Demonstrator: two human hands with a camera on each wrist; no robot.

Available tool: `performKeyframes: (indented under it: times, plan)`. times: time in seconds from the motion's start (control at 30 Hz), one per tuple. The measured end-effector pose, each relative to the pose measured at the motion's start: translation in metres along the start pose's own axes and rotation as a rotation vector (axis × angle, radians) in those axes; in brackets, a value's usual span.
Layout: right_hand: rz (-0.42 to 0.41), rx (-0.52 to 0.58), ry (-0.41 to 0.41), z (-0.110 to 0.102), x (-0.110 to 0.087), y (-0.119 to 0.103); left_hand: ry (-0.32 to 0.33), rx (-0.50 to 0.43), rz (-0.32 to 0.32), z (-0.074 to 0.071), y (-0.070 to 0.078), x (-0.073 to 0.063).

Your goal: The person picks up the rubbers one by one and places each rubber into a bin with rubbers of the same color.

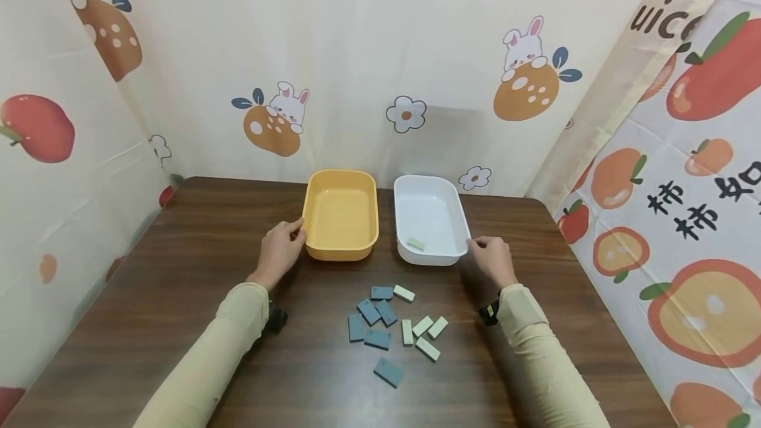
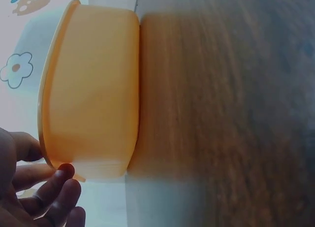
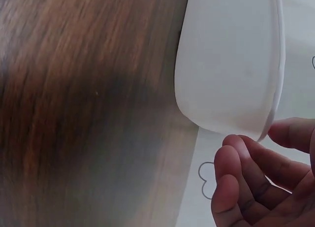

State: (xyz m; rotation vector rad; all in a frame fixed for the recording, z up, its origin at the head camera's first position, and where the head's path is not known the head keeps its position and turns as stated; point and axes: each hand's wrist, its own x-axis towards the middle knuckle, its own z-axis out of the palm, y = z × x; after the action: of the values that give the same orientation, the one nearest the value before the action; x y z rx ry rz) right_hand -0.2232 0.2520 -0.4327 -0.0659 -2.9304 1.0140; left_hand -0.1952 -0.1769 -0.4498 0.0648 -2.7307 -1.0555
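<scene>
My left hand (image 1: 281,251) pinches the left rim of a yellow plastic tray (image 1: 339,255), thumb and fingertips meeting at its edge in the left wrist view. On the other side, my right hand (image 1: 492,259) holds the right rim of a white plastic tray (image 1: 431,259) between thumb and fingers. Both trays stand side by side near the back of the table. One pale green block (image 1: 416,244) lies inside the white tray; the yellow one has nothing in it. In front of them lie several blue-grey rectangular blocks (image 1: 377,339) and several narrower pale green blocks (image 1: 428,349).
The dark wooden table (image 1: 285,375) reaches back to a printed curtain (image 1: 357,51), close behind the trays. More printed cloth hangs at the left and right sides. A dark wrist camera (image 1: 276,320) sits at the left wrist and another (image 1: 490,313) at the right.
</scene>
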Motion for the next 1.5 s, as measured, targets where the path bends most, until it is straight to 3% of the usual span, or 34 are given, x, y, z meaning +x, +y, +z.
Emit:
performKeyframes:
  times: [0.2, 0.33, 0.47, 0.57, 0.7, 0.97, 1.13, 1.23, 1.5]
  plan:
    - [0.055, 0.082, -0.059, 0.003, -0.002, 0.004, -0.002, 0.007, 0.006, 0.002, -0.002, -0.002]
    - [0.064, 0.109, -0.057, 0.003, -0.002, 0.005, 0.049, 0.012, 0.041, 0.001, 0.0, -0.005]
    - [0.076, 0.139, -0.05, 0.001, 0.0, 0.003, 0.136, 0.023, 0.187, -0.001, 0.01, -0.01]
    - [0.088, 0.155, -0.049, 0.0, 0.0, 0.001, 0.138, 0.024, 0.318, -0.001, 0.019, -0.015]
    - [0.088, 0.161, -0.047, -0.001, 0.002, 0.0, 0.055, -0.002, 0.419, 0.001, 0.029, -0.021]
    - [0.088, 0.152, -0.055, 0.002, 0.003, 0.0, -0.199, 0.003, 0.484, 0.006, 0.043, -0.035]
    - [0.089, 0.126, -0.053, 0.004, 0.002, 0.0, -0.34, 0.022, 0.56, 0.01, 0.048, -0.045]
    - [0.088, 0.124, -0.053, 0.005, 0.001, -0.001, -0.393, 0.033, 0.597, 0.013, 0.051, -0.051]
    - [0.091, 0.103, -0.057, 0.007, 0.0, -0.002, -0.517, 0.035, 0.623, 0.02, 0.056, -0.066]
